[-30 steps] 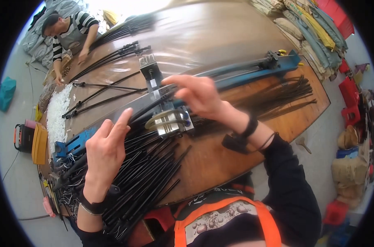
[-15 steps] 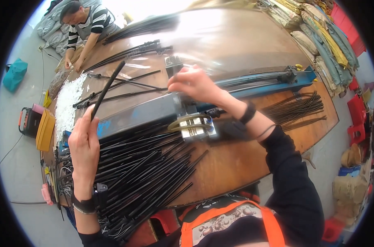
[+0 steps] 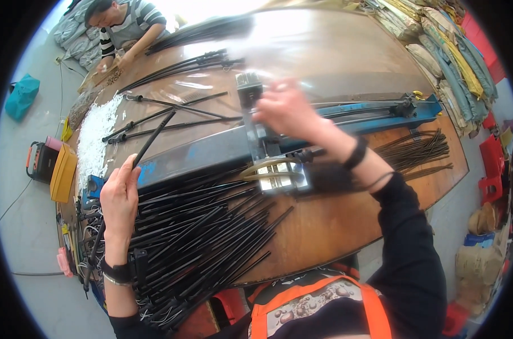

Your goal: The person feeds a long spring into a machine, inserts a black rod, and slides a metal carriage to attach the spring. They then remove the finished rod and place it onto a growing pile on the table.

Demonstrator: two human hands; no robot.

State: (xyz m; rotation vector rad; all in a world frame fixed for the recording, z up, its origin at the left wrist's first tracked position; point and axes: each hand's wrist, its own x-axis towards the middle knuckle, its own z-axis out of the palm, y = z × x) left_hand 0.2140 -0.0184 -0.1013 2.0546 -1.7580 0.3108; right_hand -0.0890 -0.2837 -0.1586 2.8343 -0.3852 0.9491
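"Gripping anything, L hand (image 3: 119, 189) at 9 o'clock?"
"Yep, fingers closed on thin black rod (image 3: 155, 138) at 10, tilted twd 1. R hand (image 3: 287, 110), 1 o'clock, nr silver boxy metal block (image 3: 248, 82); motion-blurred, can't tell fingers."
"Surface, rm?"
"Brown wooden table (image 3: 324, 226), folded woven sacks (image 3: 462, 62) at 2, co-worker's black-and-white striped sleeve (image 3: 150, 14) at 11."
"Vs ½ sec ago?"
"Rod leans lower."

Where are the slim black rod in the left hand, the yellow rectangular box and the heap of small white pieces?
Slim black rod (image 3: 154, 139), head view: middle of visible length.
Yellow box (image 3: 62, 175), head view: broad face.
White heap (image 3: 96, 133), head view: middle.
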